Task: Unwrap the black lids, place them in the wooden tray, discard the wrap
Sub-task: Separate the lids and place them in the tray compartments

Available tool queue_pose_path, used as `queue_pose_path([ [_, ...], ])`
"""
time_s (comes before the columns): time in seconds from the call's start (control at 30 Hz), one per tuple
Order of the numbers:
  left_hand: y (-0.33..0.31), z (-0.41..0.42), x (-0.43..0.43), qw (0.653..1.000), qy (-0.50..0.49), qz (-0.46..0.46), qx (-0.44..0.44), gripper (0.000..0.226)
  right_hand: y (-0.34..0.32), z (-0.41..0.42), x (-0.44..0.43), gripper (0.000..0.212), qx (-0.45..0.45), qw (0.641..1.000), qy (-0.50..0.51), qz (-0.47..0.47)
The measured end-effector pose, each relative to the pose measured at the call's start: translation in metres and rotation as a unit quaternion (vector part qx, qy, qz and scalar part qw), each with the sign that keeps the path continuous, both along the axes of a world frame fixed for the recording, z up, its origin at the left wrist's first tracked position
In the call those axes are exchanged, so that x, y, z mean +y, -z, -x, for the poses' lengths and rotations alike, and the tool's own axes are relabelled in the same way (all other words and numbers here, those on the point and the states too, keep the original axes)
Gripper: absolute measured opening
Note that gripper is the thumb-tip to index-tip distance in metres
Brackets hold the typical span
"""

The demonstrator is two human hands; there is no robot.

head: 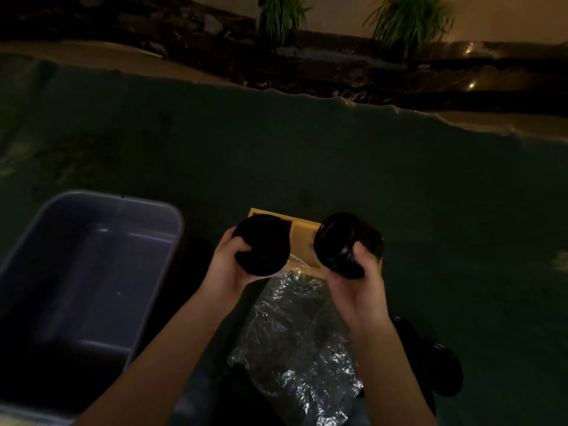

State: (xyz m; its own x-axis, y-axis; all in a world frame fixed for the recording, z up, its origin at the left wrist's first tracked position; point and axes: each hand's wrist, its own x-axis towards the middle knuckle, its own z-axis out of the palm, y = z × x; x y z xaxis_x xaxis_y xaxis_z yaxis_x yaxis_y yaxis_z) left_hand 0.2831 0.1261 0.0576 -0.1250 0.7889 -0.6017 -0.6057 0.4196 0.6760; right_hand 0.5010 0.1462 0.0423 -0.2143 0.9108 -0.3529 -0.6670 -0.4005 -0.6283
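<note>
My left hand (230,265) grips a black round lid (264,244), held over the left part of the wooden tray (302,238). In my right hand (358,281) is a stack of black lids (349,244), above the tray's right part. The tray lies on the dark green cloth, mostly hidden behind the lids; I cannot tell what is in it. Crinkled clear plastic wrap (295,345) lies loose on the cloth below and between my forearms. More black lids (442,370) lie at the lower right, partly behind my right forearm.
A grey plastic tub (83,272) stands on the left, close to my left arm. The dark green cloth (338,161) covers the surface up to a far edge. Beyond it are a dark ledge and two potted plants (281,16). The scene is dim.
</note>
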Motion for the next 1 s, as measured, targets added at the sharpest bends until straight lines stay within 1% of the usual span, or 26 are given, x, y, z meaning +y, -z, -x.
queue_pose_path([
  [0.03,0.003,0.004,-0.001,1.0,-0.011,-0.004,-0.017,0.062,0.001,-0.001,0.01,0.058,-0.074,0.997,-0.002,0.006],
  [0.07,0.007,0.008,-0.002,0.999,-0.02,-0.008,-0.023,0.062,0.005,-0.002,0.021,0.073,-0.206,0.978,-0.02,0.005],
  [0.1,0.01,0.012,-0.004,0.999,-0.026,-0.012,-0.023,0.062,0.012,-0.001,0.032,0.088,-0.379,0.924,-0.049,-0.007],
  [0.13,0.013,0.015,-0.005,0.999,-0.029,-0.017,-0.02,0.062,0.02,0.0,0.042,0.099,-0.533,0.841,-0.087,-0.039],
  [0.17,0.015,0.018,-0.006,0.999,-0.032,-0.02,-0.016,0.061,0.03,0.003,0.052,0.106,-0.635,0.757,-0.13,-0.082],
  [0.2,0.016,0.021,-0.007,0.999,-0.034,-0.021,-0.012,0.061,0.039,0.008,0.059,0.113,-0.688,0.696,-0.171,-0.114],
  [0.23,0.017,0.022,-0.007,0.999,-0.036,-0.019,-0.006,0.06,0.047,0.013,0.065,0.118,-0.704,0.666,-0.209,-0.133],
  [0.27,0.018,0.024,-0.007,0.999,-0.038,-0.017,-0.002,0.06,0.056,0.018,0.07,0.121,-0.708,0.647,-0.24,-0.151],
  [0.3,0.018,0.025,-0.008,0.999,-0.041,-0.014,0.001,0.06,0.065,0.022,0.075,0.124,-0.717,0.62,-0.267,-0.173],
  [0.37,0.02,0.026,-0.008,0.999,-0.046,-0.012,0.002,0.06,0.08,0.028,0.082,0.127,-0.758,0.537,-0.301,-0.216],
  [0.4,0.02,0.026,-0.007,0.999,-0.046,-0.013,0.003,0.059,0.084,0.03,0.083,0.127,-0.776,0.501,-0.31,-0.228],
  [0.43,0.02,0.027,-0.006,0.999,-0.046,-0.014,0.005,0.058,0.087,0.032,0.084,0.128,-0.786,0.479,-0.312,-0.232],
  [0.5,0.021,0.028,-0.005,0.999,-0.042,-0.018,0.011,0.057,0.091,0.033,0.082,0.126,-0.794,0.466,-0.305,-0.242],
  [0.6,0.019,0.027,-0.004,0.999,-0.03,-0.016,0.022,0.058,0.094,0.031,0.08,0.126,-0.795,0.464,-0.313,-0.233],
  [0.7,0.016,0.024,-0.004,0.999,-0.025,-0.008,0.034,0.059,0.097,0.03,0.077,0.133,-0.801,0.45,-0.323,-0.227],
  [0.77,0.014,0.023,-0.005,0.999,-0.02,-0.006,0.036,0.058,0.098,0.03,0.073,0.14,-0.802,0.45,-0.32,-0.229],
  [0.83,0.012,0.021,-0.005,0.999,-0.015,-0.007,0.044,0.054,0.096,0.03,0.071,0.143,-0.798,0.456,-0.324,-0.224],
  [0.9,0.011,0.019,-0.005,0.998,-0.01,-0.011,0.057,0.05,0.088,0.027,0.069,0.141,-0.788,0.479,-0.32,-0.217],
  [0.93,0.01,0.017,-0.004,0.998,-0.007,-0.013,0.065,0.05,0.081,0.023,0.068,0.138,-0.777,0.504,-0.309,-0.215],
  [0.97,0.009,0.015,-0.003,0.997,-0.002,-0.013,0.076,0.05,0.073,0.018,0.065,0.132,-0.757,0.543,-0.292,-0.216],
  [1.0,0.008,0.013,-0.002,0.996,0.004,-0.014,0.089,0.051,0.063,0.012,0.061,0.123,-0.727,0.593,-0.268,-0.219],
])
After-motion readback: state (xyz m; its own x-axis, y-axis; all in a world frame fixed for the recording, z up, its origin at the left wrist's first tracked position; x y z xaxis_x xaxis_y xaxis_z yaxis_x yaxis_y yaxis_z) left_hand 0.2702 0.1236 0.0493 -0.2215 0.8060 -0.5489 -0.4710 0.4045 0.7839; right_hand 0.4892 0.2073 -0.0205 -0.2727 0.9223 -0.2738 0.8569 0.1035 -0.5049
